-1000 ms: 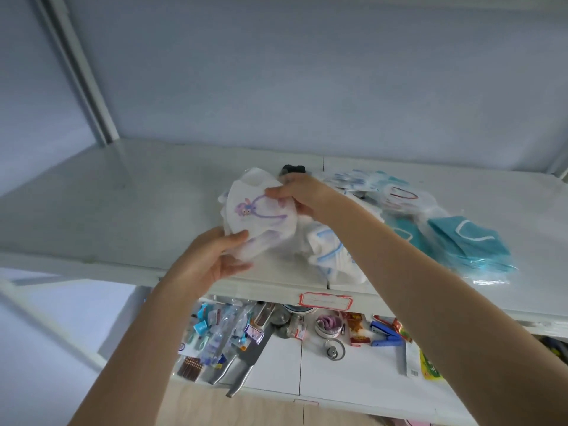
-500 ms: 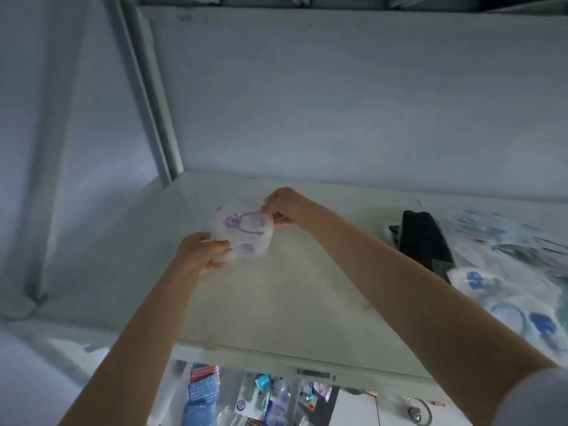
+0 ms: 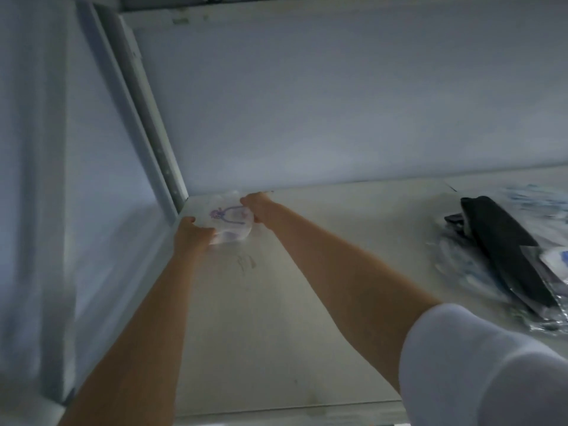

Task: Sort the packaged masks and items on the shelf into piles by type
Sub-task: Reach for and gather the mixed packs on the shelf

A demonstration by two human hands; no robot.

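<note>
A white packaged mask with a purple cartoon print sits at the shelf's far left back corner. My left hand grips its near left edge. My right hand holds its far right edge. Both arms reach far forward over the white shelf. At the right edge lies the heap of other packaged masks, with a black packaged item on top; most of that heap is cut off by the frame.
A white upright post stands at the shelf's left back corner, right beside the held mask. The back wall runs close behind it. A white sleeve fills the lower right.
Both hands carried the cartoon mask left and back, away from the heap and into the shelf's far left corner. The view swung left, so the heap now lies at the right edge.
</note>
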